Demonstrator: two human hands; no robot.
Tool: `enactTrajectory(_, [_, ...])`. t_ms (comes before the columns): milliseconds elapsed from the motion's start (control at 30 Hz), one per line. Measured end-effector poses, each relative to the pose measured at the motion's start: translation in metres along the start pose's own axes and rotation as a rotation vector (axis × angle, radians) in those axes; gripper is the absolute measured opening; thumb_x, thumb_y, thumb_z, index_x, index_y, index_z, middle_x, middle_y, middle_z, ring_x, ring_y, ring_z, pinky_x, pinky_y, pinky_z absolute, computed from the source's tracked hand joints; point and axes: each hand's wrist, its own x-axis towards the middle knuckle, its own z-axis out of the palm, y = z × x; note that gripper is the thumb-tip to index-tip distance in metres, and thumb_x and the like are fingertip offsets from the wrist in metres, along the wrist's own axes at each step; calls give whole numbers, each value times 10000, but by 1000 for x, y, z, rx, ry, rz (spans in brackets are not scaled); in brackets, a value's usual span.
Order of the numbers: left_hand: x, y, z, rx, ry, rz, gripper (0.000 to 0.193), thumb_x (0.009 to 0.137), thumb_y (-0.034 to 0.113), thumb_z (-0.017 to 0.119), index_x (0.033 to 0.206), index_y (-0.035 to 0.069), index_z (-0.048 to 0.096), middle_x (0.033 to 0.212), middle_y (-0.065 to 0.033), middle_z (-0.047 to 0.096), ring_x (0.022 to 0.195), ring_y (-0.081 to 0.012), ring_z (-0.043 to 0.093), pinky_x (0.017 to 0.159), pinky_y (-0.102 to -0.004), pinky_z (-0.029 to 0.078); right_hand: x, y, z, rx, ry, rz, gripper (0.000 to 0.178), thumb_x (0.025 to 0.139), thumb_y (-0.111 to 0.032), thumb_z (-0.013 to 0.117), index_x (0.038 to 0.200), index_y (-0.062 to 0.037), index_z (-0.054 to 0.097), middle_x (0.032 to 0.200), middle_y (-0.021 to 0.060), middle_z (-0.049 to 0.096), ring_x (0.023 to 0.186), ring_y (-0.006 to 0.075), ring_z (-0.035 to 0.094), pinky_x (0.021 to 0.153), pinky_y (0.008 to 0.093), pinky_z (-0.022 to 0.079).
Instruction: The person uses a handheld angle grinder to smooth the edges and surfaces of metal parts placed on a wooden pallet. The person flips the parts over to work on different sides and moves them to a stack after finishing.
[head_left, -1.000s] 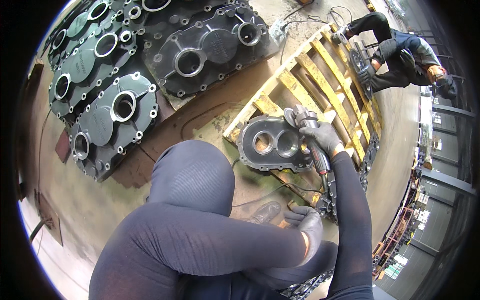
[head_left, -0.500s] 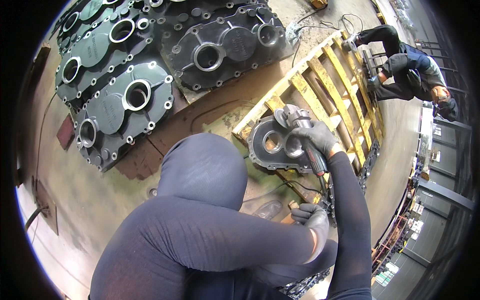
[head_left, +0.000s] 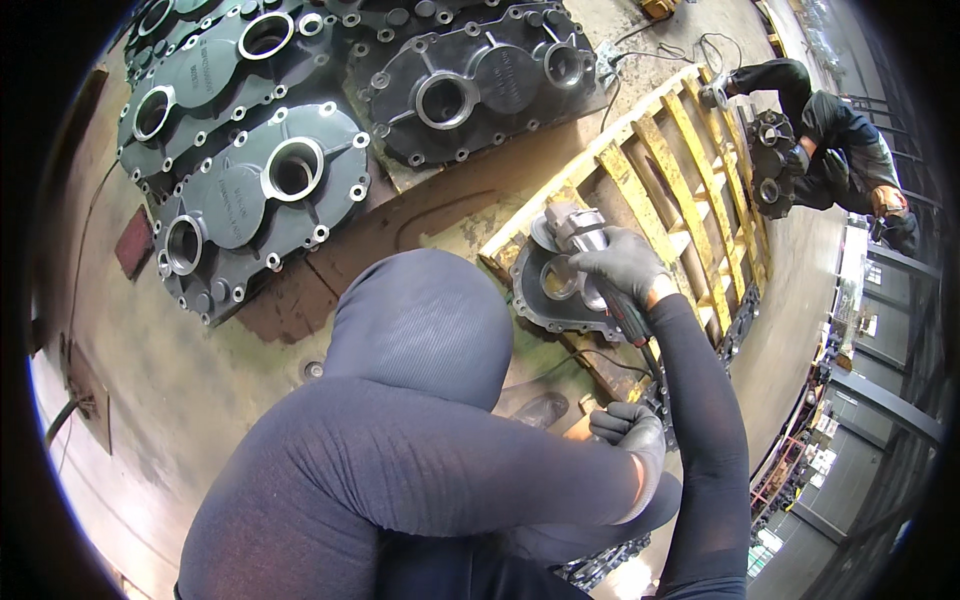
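Observation:
My right hand (head_left: 622,265), in a dark grey glove, is closed round an angle grinder (head_left: 580,232). The grinder's disc (head_left: 544,236) is over the far edge of a dark metal housing cover (head_left: 540,300); whether they touch, I cannot tell. Round openings show in the cover, partly hidden by the grinder and hand. It lies at the near end of a yellow wooden pallet (head_left: 625,165). Lower down, my left hand (head_left: 635,432), gloved alike, is curled near my knee; what it holds, if anything, is hidden. A piece of wood (head_left: 580,430) shows beside its fingers.
Several larger dark covers (head_left: 245,205) with machined holes stand in rows at the left and back. A crouching co-worker (head_left: 850,140) holds a dark part (head_left: 772,165) beyond the pallet. A cable (head_left: 590,355) runs below the grinder. A reddish block (head_left: 134,240) lies far left.
The view has shifted slightly. My right hand has moved the grinder left across the cover. Beyond the pallet, the co-worker's dark part has come into clear sight. My left hand stays curled.

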Motion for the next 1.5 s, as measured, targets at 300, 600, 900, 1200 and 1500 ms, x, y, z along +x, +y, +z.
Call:
enactTrajectory(300, [-4, 9, 10, -7, -26, -14, 299, 847, 286, 714, 979, 23, 765, 861, -130, 751, 781, -311, 738, 739, -500, 585, -29, -60, 16, -297, -16, -100, 684, 729, -489, 765, 1189, 13, 699, 1131, 291, 735, 1075, 408, 723, 971, 441, 548])
enactTrajectory(600, [13, 27, 21, -2, -90, 6, 378, 811, 326, 760, 1005, 2, 781, 841, -181, 751, 771, -326, 742, 750, -496, 600, -66, -53, 61, -451, 19, -226, 557, 785, -441, 821, 1102, -24, 633, 999, 234, 748, 979, 409, 737, 868, 489, 575])
enactTrajectory(900, [14, 45, 37, -55, -103, 56, 282, 774, 267, 694, 889, 29, 794, 726, -134, 722, 647, -310, 701, 651, -506, 567, -101, -31, 103, -608, 106, -334, 508, 780, -333, 837, 1096, -46, 560, 897, 163, 730, 802, 357, 741, 743, 457, 567])
enactTrajectory(1200, [33, 68, 60, -119, 131, -142, 275, 680, 241, 727, 838, 26, 795, 723, -140, 706, 594, -282, 644, 546, -490, 516, -141, 11, 129, -609, 138, -244, 594, 807, -306, 808, 1235, 17, 552, 920, 125, 730, 806, 292, 739, 765, 426, 527])
enactTrajectory(1500, [94, 106, 100, -318, -162, -252, 177, 682, 179, 713, 795, 82, 810, 631, -57, 630, 576, -246, 603, 413, -464, 404, -136, -3, 145, -551, 234, -251, 813, 786, -426, 848, 1381, -1, 492, 945, 90, 713, 821, 247, 719, 740, 392, 521])
